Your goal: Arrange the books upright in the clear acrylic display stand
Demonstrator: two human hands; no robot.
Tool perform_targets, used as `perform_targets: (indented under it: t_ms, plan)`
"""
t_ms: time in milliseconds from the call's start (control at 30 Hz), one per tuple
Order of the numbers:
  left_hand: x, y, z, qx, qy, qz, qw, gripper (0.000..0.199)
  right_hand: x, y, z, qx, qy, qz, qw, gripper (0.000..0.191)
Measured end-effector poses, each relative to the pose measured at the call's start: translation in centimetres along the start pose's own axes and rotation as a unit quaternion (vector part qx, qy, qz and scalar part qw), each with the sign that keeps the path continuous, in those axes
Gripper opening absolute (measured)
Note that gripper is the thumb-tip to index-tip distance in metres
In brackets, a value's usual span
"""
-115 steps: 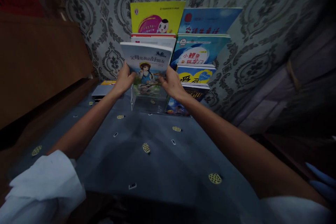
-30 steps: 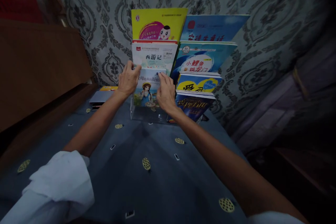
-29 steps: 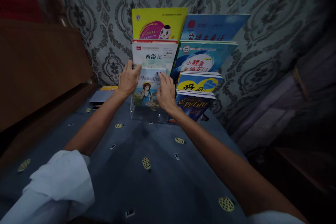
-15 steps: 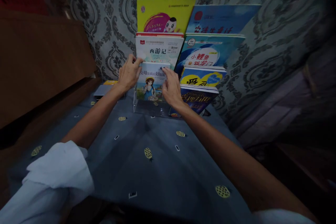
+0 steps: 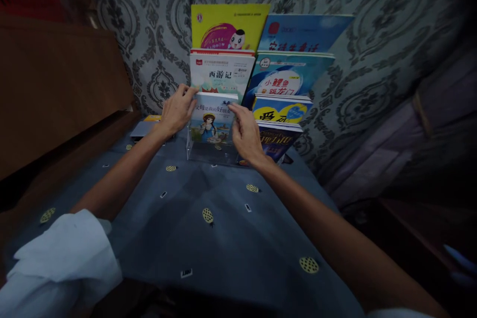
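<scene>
A thin book [image 5: 210,126] with a girl in a yellow hat on its cover stands in the lowest left tier of a clear display rack [image 5: 189,153]. My left hand [image 5: 178,111] is closed at its upper left corner, thumb and fingers at the edge. My right hand [image 5: 246,131] is closed on its right side, fingertips on the front near the top corner. Directly behind is a white book [image 5: 222,74] with a red band above it. A yellow book [image 5: 231,20] stands at the top left of the rack.
The rack's right side holds a blue book [image 5: 305,30], a teal book [image 5: 294,72], yellow-and-blue books [image 5: 281,109] and dark purple books [image 5: 281,139]. A grey flat item [image 5: 140,129] lies left on the blue tablecloth [image 5: 149,238]. Patterned wall behind; wooden panel [image 5: 59,84] at left.
The girl-cover book has sunk slightly in the rack, uncovering more of the white book behind. Both hands have moved down a little with it. My view has shifted slightly.
</scene>
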State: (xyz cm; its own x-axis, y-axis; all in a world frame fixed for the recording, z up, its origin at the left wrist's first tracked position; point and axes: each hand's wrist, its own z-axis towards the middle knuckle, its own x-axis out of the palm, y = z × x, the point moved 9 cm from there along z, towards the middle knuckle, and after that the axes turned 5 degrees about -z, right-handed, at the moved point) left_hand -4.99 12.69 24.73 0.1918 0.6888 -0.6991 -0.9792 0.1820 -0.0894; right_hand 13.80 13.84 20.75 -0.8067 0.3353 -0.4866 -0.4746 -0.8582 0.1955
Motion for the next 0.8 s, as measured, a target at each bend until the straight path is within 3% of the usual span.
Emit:
perform_targets:
  t_ms: [133,267,333,433,467,600,800]
  plan:
    - [0.0,1.0,-0.3,-0.018,0.002,-0.001,1.000,0.040,-0.3,0.2,-0.6,0.032,0.019,-0.002,0.999,0.051]
    - [1.7,5.9,-3.0,-0.076,0.006,0.001,0.997,0.044,0.4,1.0,-4.1,0.061,0.070,0.044,0.995,0.053]
    - [4.2,9.4,-5.7,-0.130,0.067,0.028,0.989,0.044,1.6,1.8,-7.2,0.063,0.116,0.084,0.988,0.052]
    - [8.9,14.1,-10.4,-0.212,0.230,0.087,0.946,0.045,3.9,2.9,-12.5,0.075,0.188,0.123,0.971,0.048]
    - [10.0,15.1,-11.5,-0.224,0.261,0.105,0.933,0.050,4.6,3.0,-14.0,0.084,0.207,0.131,0.966,0.047]
    - [12.6,16.4,-12.3,-0.218,0.291,0.145,0.920,0.062,6.9,2.6,-17.8,0.122,0.247,0.160,0.948,0.041]
    - [14.9,17.1,-10.4,-0.191,0.330,0.150,0.912,0.070,7.5,1.5,-18.6,0.147,0.257,0.168,0.940,0.038]
